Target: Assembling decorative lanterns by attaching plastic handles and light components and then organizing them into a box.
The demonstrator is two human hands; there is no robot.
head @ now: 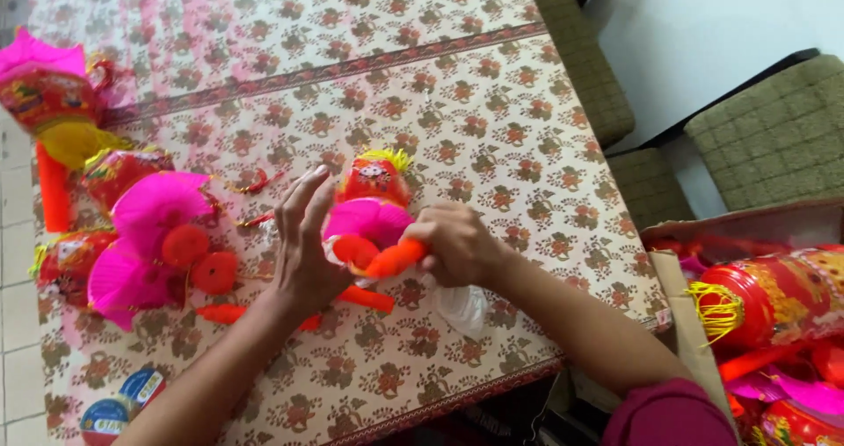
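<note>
Head-camera footage looked down on a person assembling a paper lantern toy [373, 213] near the middle of a table [492, 103] covered with a brown floral cloth. The right hand [457, 246] was closed around the toy's orange stick [396, 258], gripping it firmly at the toy's lower end, while the left hand [305, 244] stood open, fingers spread and straight, its palm resting against the toy's pink fan side and holding nothing. The step in hand looked like fitting or adjusting the stick at the toy's base; the next move would probably call for the open hand to steady the pink paper while the stick was seated without crushing the folds. A clear plastic wrapper [459, 307] lay just under the right wrist. Similar toys [141, 244] in pink, red and yellow were heaped at the table's left edge, with rolls of tape [123, 402] near the front corner. A cardboard box [694, 323] holding more red lanterns [774, 297] stood at the right, beside olive-cushioned chairs [774, 130] on a pale floor.
</note>
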